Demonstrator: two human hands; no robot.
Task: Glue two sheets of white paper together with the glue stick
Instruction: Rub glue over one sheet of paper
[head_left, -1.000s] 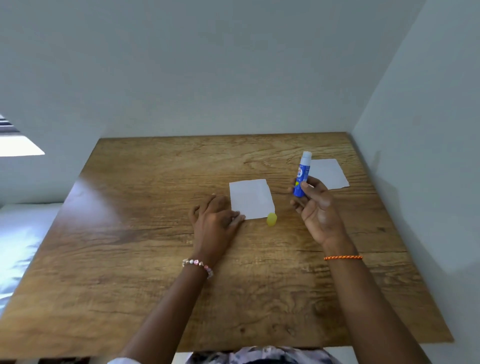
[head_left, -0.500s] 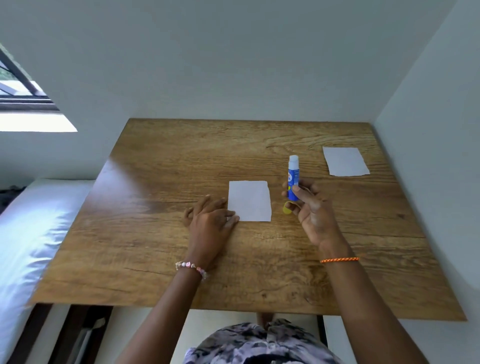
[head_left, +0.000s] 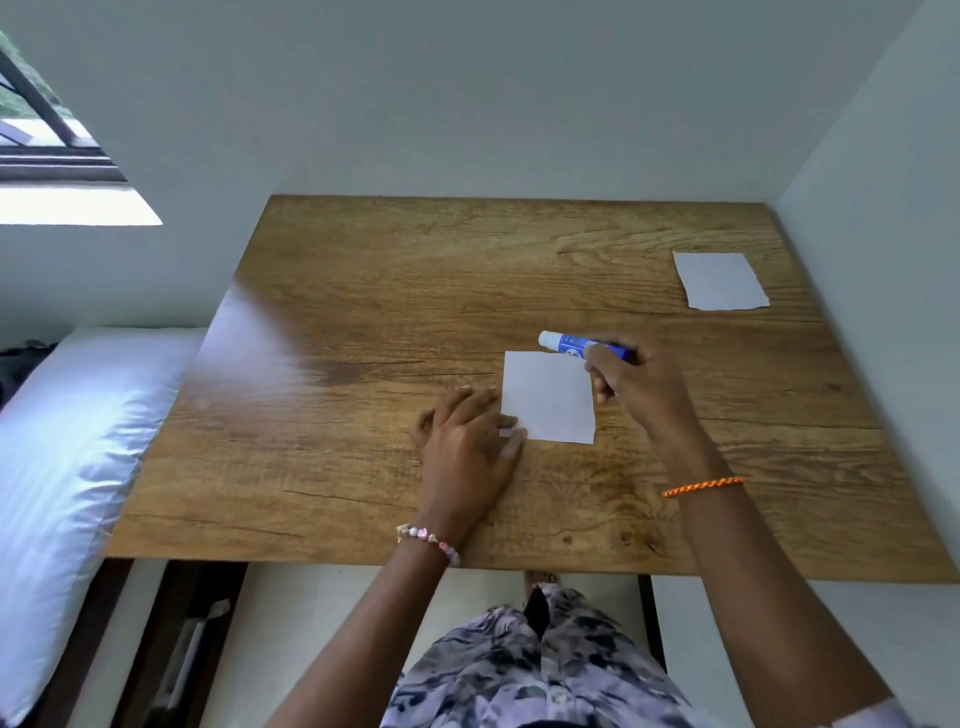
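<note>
1. A wooden table (head_left: 363, 364) fills the middle of the frame, pushed into a corner of pale walls.
2. A small sheet of white paper (head_left: 549, 397) lies flat on the table, just right of the frame's centre.
3. The left hand (head_left: 467, 447) lies palm down on the table just left of that sheet, fingers loosely spread; its fingertips (head_left: 511, 436) press the sheet's lower left corner. It holds nothing.
4. The right hand (head_left: 636, 384) is closed around a blue glue stick (head_left: 582, 345) at the upper right corner of the near sheet.
5. The glue stick is tipped almost flat, its white end pointing toward the left of the frame, over the table just past the sheet's top edge. Whether it touches the paper cannot be told.
6. A second sheet of white paper (head_left: 721, 280) lies in the upper right of the table, well apart from the first and from both hands.
7. A bead bracelet (head_left: 428, 540) circles the left wrist; an orange cord bracelet (head_left: 702, 486) circles the right.
8. A white bed (head_left: 62, 441) shows along the left edge of the frame, and a window (head_left: 41, 135) in the upper left.
</note>
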